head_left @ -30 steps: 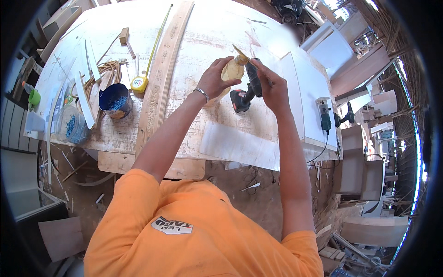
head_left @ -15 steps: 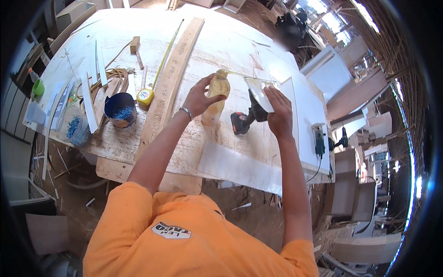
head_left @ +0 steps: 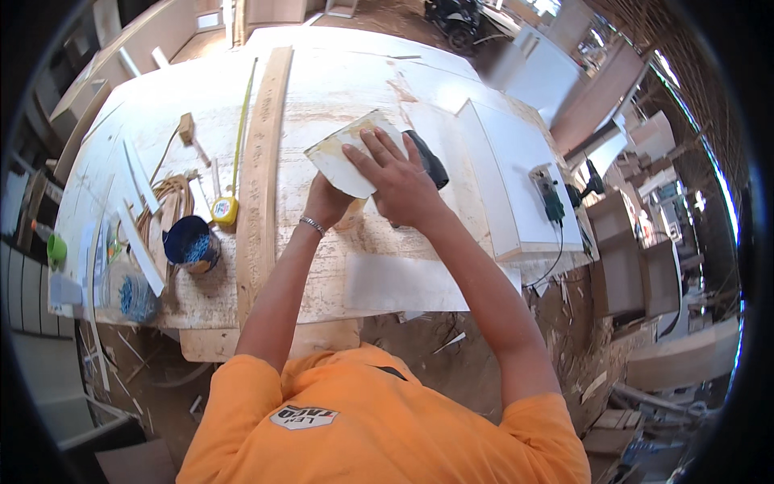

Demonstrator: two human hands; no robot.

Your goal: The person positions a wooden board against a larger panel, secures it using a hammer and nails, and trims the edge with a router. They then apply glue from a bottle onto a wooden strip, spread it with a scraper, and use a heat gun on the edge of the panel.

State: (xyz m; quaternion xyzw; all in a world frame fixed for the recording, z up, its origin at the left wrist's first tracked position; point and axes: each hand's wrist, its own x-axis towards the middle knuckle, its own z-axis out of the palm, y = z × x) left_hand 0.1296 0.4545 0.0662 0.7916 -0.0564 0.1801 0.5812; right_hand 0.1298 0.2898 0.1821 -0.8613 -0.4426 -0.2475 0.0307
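My right hand (head_left: 395,173) lies over a small white sheet with a glue-stained edge (head_left: 339,157), its fingers spread across the upper face; the thumb is hidden. Behind that sheet is my left hand (head_left: 326,202), its fingers out of sight. The sheet covers most of a plastic bottle of yellowish glue (head_left: 351,218), whose lower part shows close beside my left hand. Just right of the sheet lies a black cordless drill (head_left: 427,161), partly hidden by my right hand.
A long wooden strip (head_left: 264,161) crosses the white table (head_left: 322,89). To its left are a yellow tape measure (head_left: 225,211), a dark tub of blue screws (head_left: 192,244) and coiled cord. A white strip (head_left: 403,282) lies at the front edge. A corded power tool (head_left: 550,194) rests on the right-hand white panel.
My right hand has carried the white sheet leftward from over the drill to the bottle. It now covers the bottle's top and my left fingers. The whole view has shifted.
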